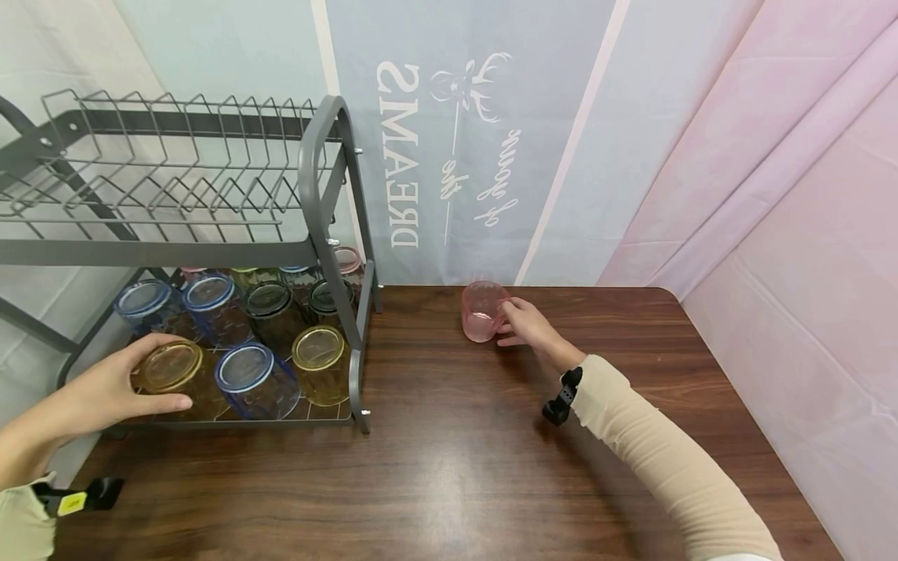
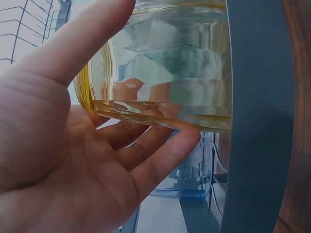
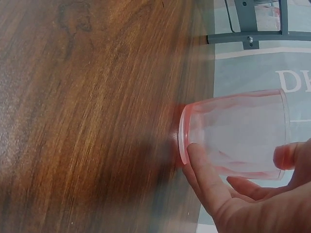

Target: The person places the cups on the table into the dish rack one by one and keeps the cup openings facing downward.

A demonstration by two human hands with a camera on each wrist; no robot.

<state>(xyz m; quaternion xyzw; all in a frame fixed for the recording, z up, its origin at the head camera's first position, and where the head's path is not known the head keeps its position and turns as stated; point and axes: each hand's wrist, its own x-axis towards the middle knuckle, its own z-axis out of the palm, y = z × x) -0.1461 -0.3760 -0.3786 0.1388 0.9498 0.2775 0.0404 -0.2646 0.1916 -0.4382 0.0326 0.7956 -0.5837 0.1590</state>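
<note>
My left hand (image 1: 112,386) grips an amber drinking glass (image 1: 171,366) at the front left of the rack's lower shelf. In the left wrist view, thumb and fingers lie on opposite sides of that faceted amber glass (image 2: 165,73). Near the table's back edge, my right hand (image 1: 526,326) holds a clear pink drinking glass (image 1: 484,312), mouth up. The right wrist view has the thumb by the rim of this pink glass (image 3: 233,131) and fingers along its side and base. Whether its base touches the table cannot be told.
A grey two-tier dish rack (image 1: 157,253) stands at the left. Beside the held amber glass on its lower shelf are a blue glass (image 1: 256,382), another amber glass (image 1: 321,366) and several more behind. Brown wooden table (image 1: 435,467); printed curtain (image 1: 561,140) behind.
</note>
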